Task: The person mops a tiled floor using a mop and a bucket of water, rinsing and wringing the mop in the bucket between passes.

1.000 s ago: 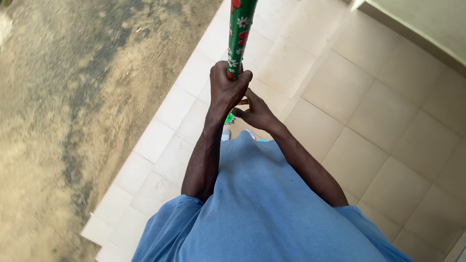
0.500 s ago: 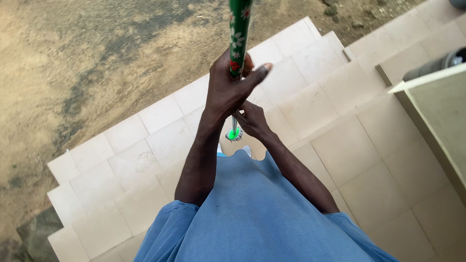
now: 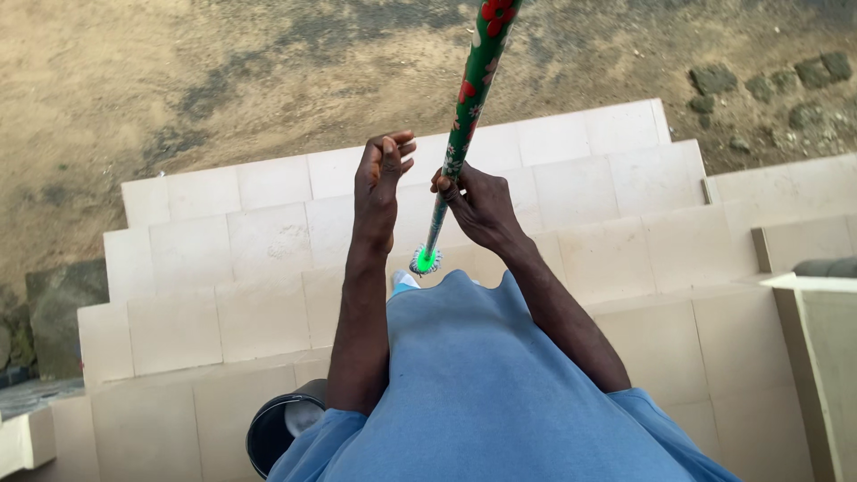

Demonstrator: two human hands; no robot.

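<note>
A long green stick (image 3: 471, 94) with a red and white flower pattern runs up out of the top of the view; its lower end is a bright green cap (image 3: 425, 260). My right hand (image 3: 482, 207) is shut around the stick's lower part. My left hand (image 3: 380, 183) is raised just left of the stick, off it, fingers loosely curled and holding nothing. Both forearms reach out over my blue shirt (image 3: 486, 384).
Beige tiled steps (image 3: 268, 259) descend ahead to sandy ground (image 3: 178, 80) with dark stones (image 3: 759, 85) at the upper right. A black bucket (image 3: 281, 428) stands at the lower left. A pale wall edge (image 3: 821, 348) lies at the right.
My left hand has let go of the stick and moved to its left. My right hand now grips it alone and the stick tilts right. The view has turned toward the steps.
</note>
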